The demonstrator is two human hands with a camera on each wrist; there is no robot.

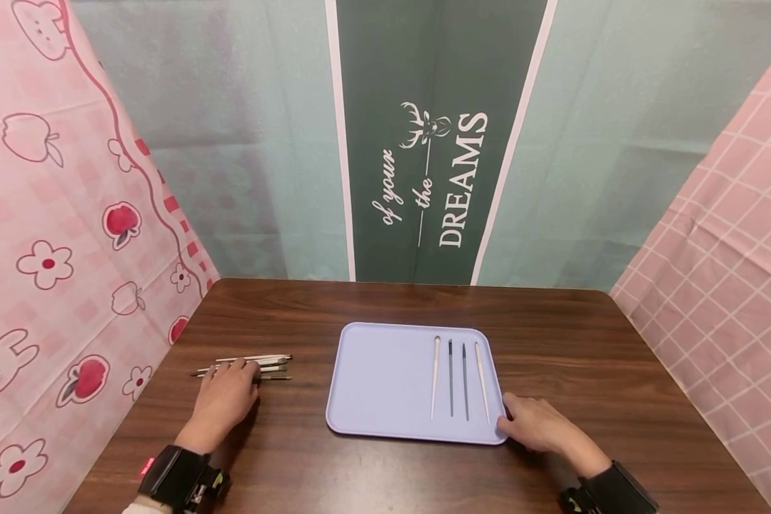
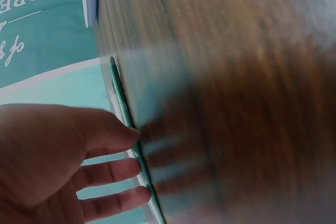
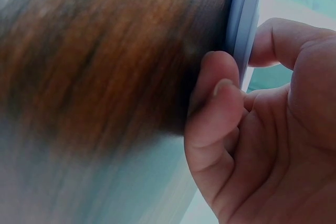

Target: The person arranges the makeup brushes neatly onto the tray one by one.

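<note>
My left hand (image 1: 226, 396) lies over a loose bunch of slim brushes (image 1: 273, 365) on the left of the table. In the left wrist view its fingertips touch a dark green brush handle (image 2: 122, 95) lying on the wood; the hand hides part of the bunch. Over on the right, my right hand (image 1: 540, 422) grips the near right corner of a lilac tray (image 1: 379, 385). Its thumb is on the rim and its curled fingers are at the underside. Two pale brushes (image 1: 435, 375) and two dark brushes (image 1: 451, 378) lie side by side on the tray's right half.
The brown wooden table (image 1: 308, 471) carries the tray and the bunch. A green patterned curtain (image 1: 263, 178) hangs behind its far edge. Pink cloths hang along both sides, the printed one (image 1: 83, 300) on the left and the checked one (image 1: 719, 271) on the right.
</note>
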